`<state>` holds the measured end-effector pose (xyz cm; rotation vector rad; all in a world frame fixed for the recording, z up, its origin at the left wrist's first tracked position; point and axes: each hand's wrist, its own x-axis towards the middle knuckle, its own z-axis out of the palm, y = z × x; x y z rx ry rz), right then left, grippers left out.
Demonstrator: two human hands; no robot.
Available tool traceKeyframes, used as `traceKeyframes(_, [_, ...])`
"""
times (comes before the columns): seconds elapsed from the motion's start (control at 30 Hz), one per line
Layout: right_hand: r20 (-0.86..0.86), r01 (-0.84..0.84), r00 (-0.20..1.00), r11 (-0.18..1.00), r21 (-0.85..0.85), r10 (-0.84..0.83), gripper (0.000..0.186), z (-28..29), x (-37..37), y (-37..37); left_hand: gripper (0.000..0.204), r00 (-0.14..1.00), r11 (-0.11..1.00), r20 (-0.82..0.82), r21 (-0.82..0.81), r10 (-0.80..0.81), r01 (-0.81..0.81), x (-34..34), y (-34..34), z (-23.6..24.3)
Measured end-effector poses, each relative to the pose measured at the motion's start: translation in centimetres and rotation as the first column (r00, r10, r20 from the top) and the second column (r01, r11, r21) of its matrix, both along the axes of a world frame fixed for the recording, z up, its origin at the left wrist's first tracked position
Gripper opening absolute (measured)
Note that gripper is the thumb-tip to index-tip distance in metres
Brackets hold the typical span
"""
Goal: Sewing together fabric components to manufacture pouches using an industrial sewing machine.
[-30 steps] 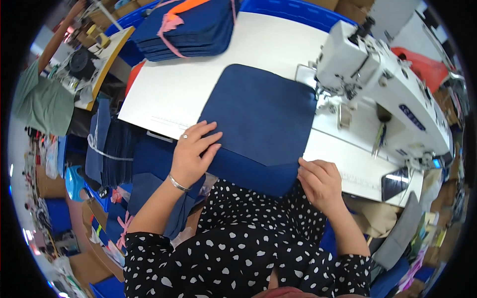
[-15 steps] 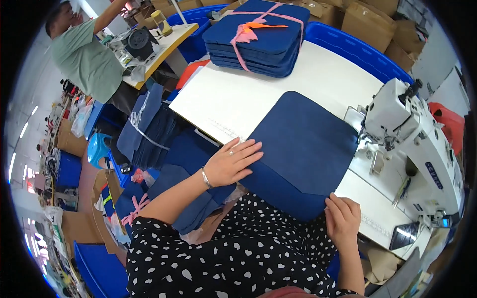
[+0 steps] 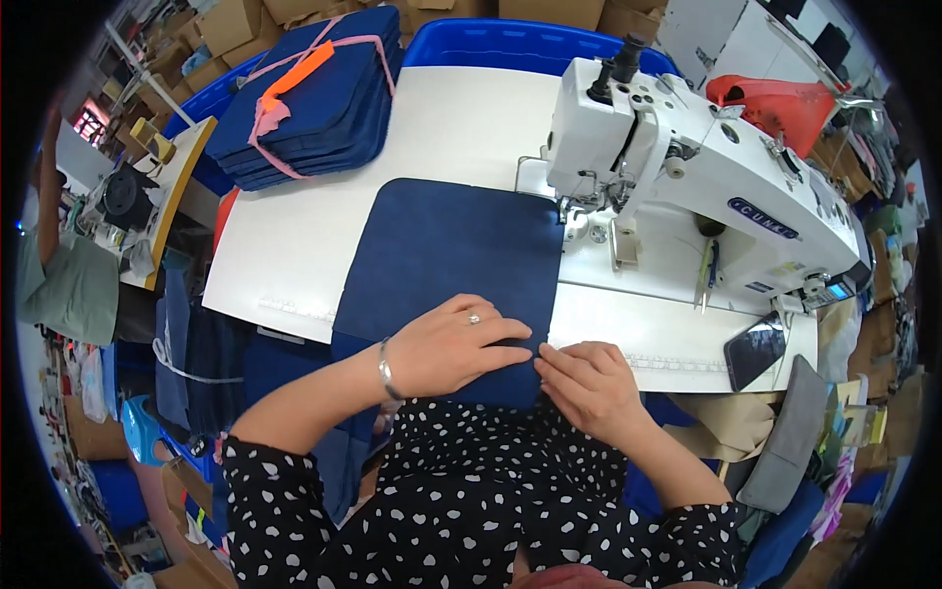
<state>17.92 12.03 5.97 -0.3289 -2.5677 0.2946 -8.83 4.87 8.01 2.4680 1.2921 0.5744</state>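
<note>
A navy blue fabric panel (image 3: pixel 451 250) with rounded far corners lies on the white sewing table, its near part hanging over the front edge. Its right edge reaches under the head of a white sewing machine (image 3: pixel 601 137). My left hand (image 3: pixel 456 346), with a ring and a bracelet, rests on the near part of the panel, fingers stretched toward the right edge. Just beside those fingertips, my right hand (image 3: pixel 594 388) is closed on that edge, its fingers bent together and the thumb mostly hidden.
A tied stack of navy panels (image 3: pixel 304 108) stands at the table's far left. A phone (image 3: pixel 756 351) and thread snips (image 3: pixel 705 280) lie right of the panel. Blue bins (image 3: pixel 471 44) line the back. Another person (image 3: pixel 74 285) stands at far left.
My view has turned right, so the machine appears nearer the middle. My left hand has slid from the panel's left side across to its right edge, close to my right hand.
</note>
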Motion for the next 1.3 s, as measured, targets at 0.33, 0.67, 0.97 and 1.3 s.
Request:
traceKeyframes(0.33, [0.142, 0.005, 0.990, 0.998, -0.060, 0.004, 0.041, 0.3, 1.0, 0.0, 0.033, 0.994, 0.984, -0.044, -0.149, -0.103, 0.095, -0.3, 1.0, -1.3])
traceKeyframes(0.67, [0.132, 0.001, 0.991, 0.997, -0.076, 0.009, 0.047, 0.6, 0.5, 1.3, 0.041, 0.985, 0.989, -0.135, -0.117, -0.110, 0.095, -0.5, 1.9, -1.3])
traceKeyframes(0.97, [0.080, -0.041, 0.996, 0.998, -0.053, 0.045, 0.033, 0.9, -0.4, 4.6, 0.043, 0.981, 0.994, -0.168, -0.071, -0.095, 0.084, -1.0, 4.4, -1.2])
traceKeyframes(1.3, [0.032, -0.040, 0.999, 0.999, 0.013, 0.040, 0.028, 0.1, -1.5, 7.9, 0.044, 0.977, 0.995, -0.190, -0.032, -0.099, 0.095, -2.0, 7.3, -1.4])
